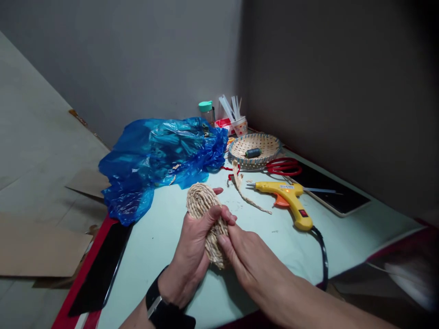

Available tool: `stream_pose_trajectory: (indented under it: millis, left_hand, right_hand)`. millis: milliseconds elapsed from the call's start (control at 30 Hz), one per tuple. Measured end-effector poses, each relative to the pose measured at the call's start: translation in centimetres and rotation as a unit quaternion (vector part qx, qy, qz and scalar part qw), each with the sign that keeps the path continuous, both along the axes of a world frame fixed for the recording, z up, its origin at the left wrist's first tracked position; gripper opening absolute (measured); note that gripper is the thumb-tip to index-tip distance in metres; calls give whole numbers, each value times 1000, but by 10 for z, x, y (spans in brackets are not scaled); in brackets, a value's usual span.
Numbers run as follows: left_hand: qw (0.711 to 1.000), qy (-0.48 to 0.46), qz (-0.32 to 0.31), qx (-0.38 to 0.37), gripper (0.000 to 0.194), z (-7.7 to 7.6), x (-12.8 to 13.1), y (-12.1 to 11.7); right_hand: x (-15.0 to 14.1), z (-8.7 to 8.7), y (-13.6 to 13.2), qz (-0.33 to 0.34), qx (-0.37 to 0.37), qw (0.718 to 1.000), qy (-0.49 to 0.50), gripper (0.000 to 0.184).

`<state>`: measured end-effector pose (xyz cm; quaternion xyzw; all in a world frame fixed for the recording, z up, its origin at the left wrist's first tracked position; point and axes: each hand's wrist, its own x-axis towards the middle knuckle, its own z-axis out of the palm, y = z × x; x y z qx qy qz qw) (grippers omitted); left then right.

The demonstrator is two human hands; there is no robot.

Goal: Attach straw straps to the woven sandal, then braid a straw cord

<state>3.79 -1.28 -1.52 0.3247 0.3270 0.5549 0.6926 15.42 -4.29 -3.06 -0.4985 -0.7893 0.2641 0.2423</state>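
A long oval of coiled straw rope, like a small woven sole (202, 199), is held up over the pale table. My left hand (195, 240), with a black watch on its wrist, wraps around it from the left, thumb across its front. On the right edge my right hand (245, 249) pinches the woven sole, fingers and thumb closed near its middle. The spot between my fingertips is partly hidden. Beyond my hands lies a loose strip of twisted straw (245, 196). To the right rests a yellow glue gun (291, 194) with an orange trigger.
A crumpled blue plastic bag (164, 146) covers the back left. A shallow woven basket (236, 157) holds a dark thread spool (253, 153). Red-handled scissors (284, 167) lie by a dark tablet (329, 189). Glue sticks stand in a cup (240, 126). The gun's black cord (323, 256) trails off the front.
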Motion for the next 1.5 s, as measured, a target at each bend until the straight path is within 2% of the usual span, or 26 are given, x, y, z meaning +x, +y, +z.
stream_pose_trajectory:
  millis: [167,300,400,500,600,733,800,833,933,967,1000,1100,1233,1333,1433,1500]
  left_hand:
    - [1000,-6,-2,-1,35,-2,3,2]
    - [999,-37,1,-21,47,-2,0,0]
    - [996,-67,-8,-51,63,3,-4,1]
    - [994,-92,-18,-53,84,9,-8,4]
    - [994,-97,7,-48,84,13,-10,7]
    - [992,-103,53,-50,75,14,-12,9]
    - [992,-104,58,-48,74,13,-14,9]
    - [992,-104,58,-44,74,12,-15,10]
    - [992,-105,63,-35,70,7,-22,16]
    - [991,-102,74,-38,67,5,-24,18]
    - [991,-94,83,-45,62,3,-26,20]
    - [992,-52,92,-64,39,-1,-27,24]
    - [997,-19,57,-42,16,-1,-18,18]
    - [1000,-12,5,-17,16,2,-12,11]
    - [999,5,-51,-10,21,3,-9,7]
    - [998,23,-66,-11,27,2,-10,6]
  right_hand:
    - [-7,6,-2,-13,-36,999,-7,31]
    - [-5,10,-1,-6,-67,998,13,31]
    - [5,14,1,-9,-98,991,90,33]
    - [14,14,4,-3,-123,972,202,30]
    - [14,8,6,4,-126,956,266,32]
    - [11,-2,6,-6,-130,949,289,29]
    - [12,-4,7,28,-183,920,346,29]
    - [13,-4,7,53,-229,888,396,30]
    - [17,-3,8,96,-349,761,538,32]
    - [18,-3,9,93,-361,738,563,31]
    - [20,-2,9,85,-360,730,575,30]
    - [24,-3,10,58,-332,754,564,29]
    - [31,-3,12,29,-292,791,537,32]
    - [35,-3,13,16,-266,802,534,33]
    - [38,0,12,29,-253,812,525,32]
    - [40,4,11,44,-254,823,505,33]
